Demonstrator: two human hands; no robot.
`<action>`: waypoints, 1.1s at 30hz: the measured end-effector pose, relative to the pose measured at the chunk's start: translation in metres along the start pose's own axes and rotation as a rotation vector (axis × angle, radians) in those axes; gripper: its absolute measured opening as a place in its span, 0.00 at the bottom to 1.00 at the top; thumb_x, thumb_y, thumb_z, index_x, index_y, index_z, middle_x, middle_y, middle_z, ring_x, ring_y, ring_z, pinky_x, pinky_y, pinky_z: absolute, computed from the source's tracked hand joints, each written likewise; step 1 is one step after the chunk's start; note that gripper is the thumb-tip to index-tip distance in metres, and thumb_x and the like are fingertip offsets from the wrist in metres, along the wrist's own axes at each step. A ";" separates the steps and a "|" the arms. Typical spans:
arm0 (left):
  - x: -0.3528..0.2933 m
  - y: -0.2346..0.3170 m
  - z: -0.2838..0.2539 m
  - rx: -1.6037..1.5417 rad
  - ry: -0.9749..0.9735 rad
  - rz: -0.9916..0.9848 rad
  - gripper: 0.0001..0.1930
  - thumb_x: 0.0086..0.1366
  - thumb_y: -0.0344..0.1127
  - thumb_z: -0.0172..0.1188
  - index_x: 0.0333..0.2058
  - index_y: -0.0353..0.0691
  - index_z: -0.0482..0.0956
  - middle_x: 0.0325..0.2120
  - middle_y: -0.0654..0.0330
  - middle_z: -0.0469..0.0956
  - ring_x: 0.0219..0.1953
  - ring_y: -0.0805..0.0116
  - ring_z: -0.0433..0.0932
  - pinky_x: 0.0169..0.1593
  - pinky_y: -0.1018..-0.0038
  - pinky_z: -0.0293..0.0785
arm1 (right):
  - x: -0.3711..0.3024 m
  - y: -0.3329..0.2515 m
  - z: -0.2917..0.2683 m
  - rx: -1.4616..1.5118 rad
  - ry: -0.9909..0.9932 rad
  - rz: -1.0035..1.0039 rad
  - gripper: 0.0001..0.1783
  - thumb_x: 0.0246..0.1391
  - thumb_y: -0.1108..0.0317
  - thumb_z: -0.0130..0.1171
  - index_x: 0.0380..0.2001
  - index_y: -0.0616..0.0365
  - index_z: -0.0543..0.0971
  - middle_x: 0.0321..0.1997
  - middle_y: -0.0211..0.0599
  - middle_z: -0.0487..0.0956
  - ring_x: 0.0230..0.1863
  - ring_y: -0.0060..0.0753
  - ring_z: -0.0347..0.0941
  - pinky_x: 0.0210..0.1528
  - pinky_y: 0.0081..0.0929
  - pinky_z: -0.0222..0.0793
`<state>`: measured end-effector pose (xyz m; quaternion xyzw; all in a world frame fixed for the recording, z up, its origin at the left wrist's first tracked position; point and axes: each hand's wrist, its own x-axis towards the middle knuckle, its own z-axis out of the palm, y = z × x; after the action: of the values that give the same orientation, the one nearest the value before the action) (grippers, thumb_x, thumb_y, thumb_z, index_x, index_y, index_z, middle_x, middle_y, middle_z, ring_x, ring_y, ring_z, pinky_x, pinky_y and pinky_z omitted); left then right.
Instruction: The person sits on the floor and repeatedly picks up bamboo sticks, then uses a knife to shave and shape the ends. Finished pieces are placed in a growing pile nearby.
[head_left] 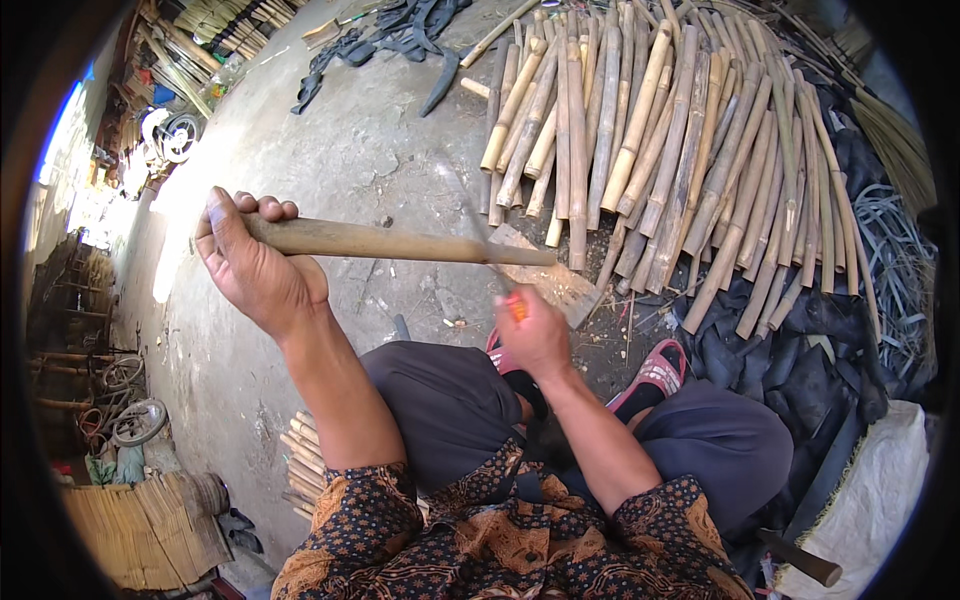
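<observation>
We have a single view, from a wide fisheye camera worn on the head, looking steeply down past our own chest and lap to the concrete floor (300,140) in front of us. Our forearms enter from the lower edge, and the left hand (255,262) and right hand (532,335) sit close to the lens, near the picture's middle. The view faces forward and down, so the bamboo pile (660,150) lies toward the top edge, farther off. Straight lines bend toward the dark round rim. No second view shares the scene.
</observation>
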<state>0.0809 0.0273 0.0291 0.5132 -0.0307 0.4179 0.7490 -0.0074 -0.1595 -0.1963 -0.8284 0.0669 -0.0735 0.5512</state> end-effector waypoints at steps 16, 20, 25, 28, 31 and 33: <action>-0.015 -0.007 0.016 0.164 -0.013 0.016 0.14 0.76 0.40 0.55 0.49 0.38 0.63 0.33 0.58 0.72 0.31 0.70 0.76 0.39 0.69 0.80 | 0.012 0.000 0.007 -0.014 -0.087 0.002 0.17 0.60 0.56 0.60 0.36 0.62 0.77 0.30 0.58 0.82 0.35 0.64 0.81 0.37 0.52 0.76; -0.015 -0.009 0.023 0.216 0.036 0.027 0.15 0.76 0.39 0.55 0.51 0.38 0.62 0.34 0.58 0.72 0.31 0.70 0.76 0.39 0.69 0.81 | 0.019 0.020 0.004 -0.101 -0.052 0.227 0.19 0.62 0.54 0.57 0.38 0.63 0.78 0.31 0.61 0.82 0.38 0.67 0.81 0.40 0.55 0.76; -0.022 -0.007 0.028 0.169 -0.039 0.036 0.13 0.76 0.39 0.55 0.49 0.39 0.63 0.33 0.58 0.72 0.32 0.69 0.76 0.40 0.69 0.80 | 0.019 0.026 0.007 0.073 -0.082 0.075 0.20 0.62 0.54 0.57 0.37 0.64 0.78 0.31 0.62 0.81 0.36 0.65 0.81 0.38 0.52 0.74; -0.020 -0.004 0.031 0.149 -0.045 0.017 0.13 0.77 0.39 0.54 0.49 0.39 0.63 0.33 0.58 0.71 0.32 0.69 0.76 0.40 0.69 0.79 | 0.026 0.032 0.005 0.020 0.025 0.244 0.18 0.61 0.56 0.57 0.35 0.64 0.78 0.32 0.60 0.82 0.34 0.65 0.80 0.37 0.52 0.73; -0.017 -0.005 0.031 0.186 -0.003 0.042 0.13 0.77 0.39 0.54 0.49 0.39 0.63 0.32 0.58 0.71 0.32 0.69 0.76 0.39 0.69 0.79 | 0.030 0.040 0.008 -0.017 -0.057 0.253 0.18 0.60 0.56 0.58 0.36 0.63 0.79 0.31 0.61 0.81 0.36 0.67 0.79 0.38 0.53 0.73; -0.017 -0.007 0.029 0.243 0.061 0.027 0.13 0.77 0.39 0.53 0.49 0.39 0.62 0.33 0.58 0.71 0.32 0.68 0.75 0.40 0.69 0.79 | 0.029 0.045 0.014 0.052 -0.092 0.062 0.18 0.59 0.56 0.59 0.36 0.63 0.79 0.29 0.62 0.80 0.35 0.66 0.80 0.36 0.53 0.72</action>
<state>0.0857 -0.0066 0.0295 0.5866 0.0361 0.4440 0.6763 0.0223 -0.1691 -0.2416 -0.8139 0.0652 -0.0201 0.5769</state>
